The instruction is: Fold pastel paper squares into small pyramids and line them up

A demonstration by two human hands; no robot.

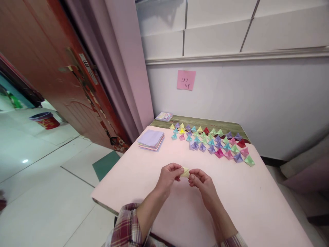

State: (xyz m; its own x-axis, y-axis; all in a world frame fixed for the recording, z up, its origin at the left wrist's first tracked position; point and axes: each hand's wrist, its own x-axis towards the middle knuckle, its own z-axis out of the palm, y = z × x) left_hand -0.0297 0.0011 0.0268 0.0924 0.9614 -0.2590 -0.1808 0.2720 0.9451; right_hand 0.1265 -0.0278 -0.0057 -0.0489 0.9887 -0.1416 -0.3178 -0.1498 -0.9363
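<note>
A small folded piece of pale yellow paper [185, 172] is held up between my two hands, over the near middle of the pink-covered table [241, 199]. My left hand [169, 175] pinches its left side between thumb and fingers. At its right edge, my right hand [202, 183] has thumb and fingertips closed on the paper. Beyond the hands stand several small folded paper shapes [219, 153] in rows, in purple, green, blue, pink, red and yellow. To the left of them lies a stack of square coloured paper [151, 139], purple on top.
A packet of paper [164, 116] sits at the table's back left corner. A pink note [186, 80] is stuck on the wall behind. On the left are a brown door [84, 113], a red bin [46, 120] and a green mat [105, 164] on the floor.
</note>
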